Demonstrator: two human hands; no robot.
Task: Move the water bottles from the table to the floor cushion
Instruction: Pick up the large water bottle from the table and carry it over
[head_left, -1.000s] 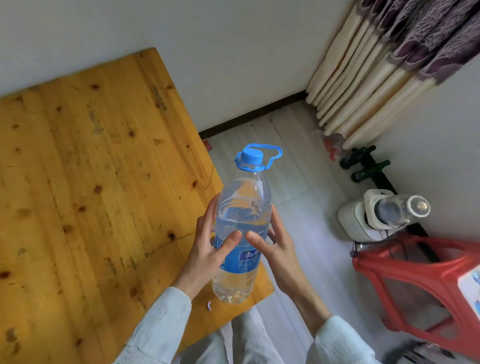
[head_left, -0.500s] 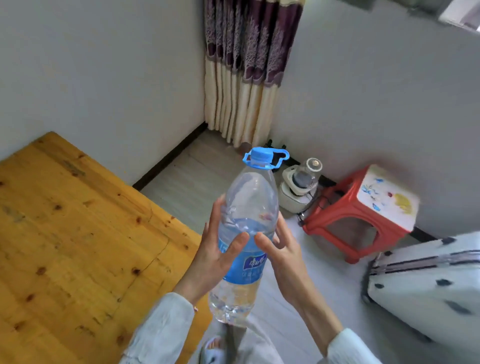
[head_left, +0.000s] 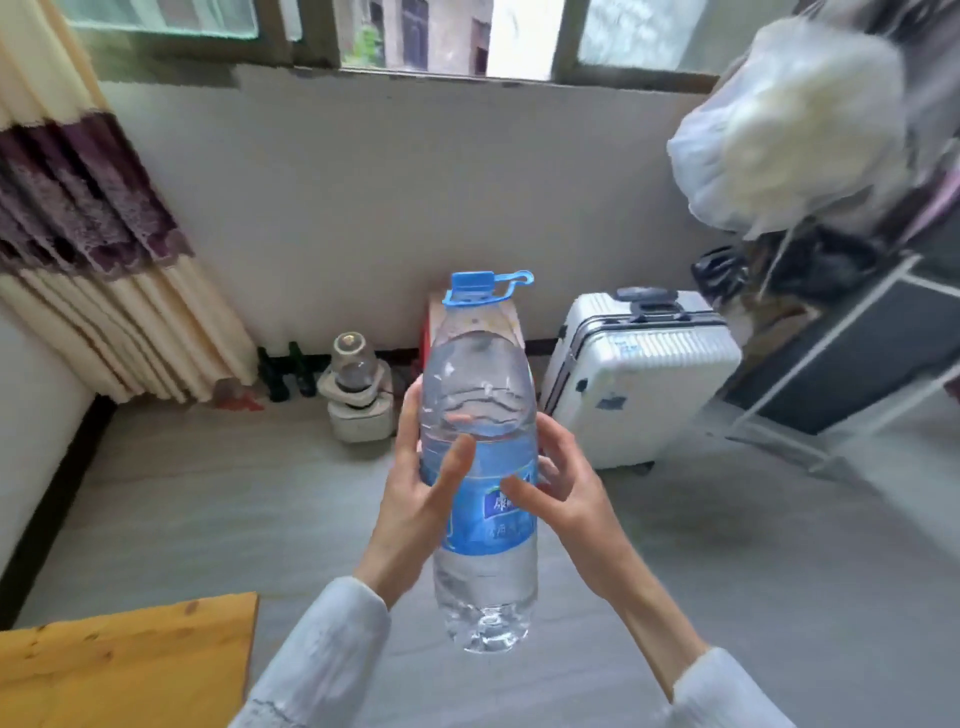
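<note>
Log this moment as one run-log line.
phase: carry | water bottle: upright, off table, over floor | left hand: gripping | right hand: gripping | floor cushion: not visible

A single head-worn view looks forward and slightly down, close over both hands. It faces the far wall under a window (head_left: 447, 36); the suitcase (head_left: 644, 384) stands far right, seemingly blurred, and a table corner (head_left: 130, 670) sits near left.
</note>
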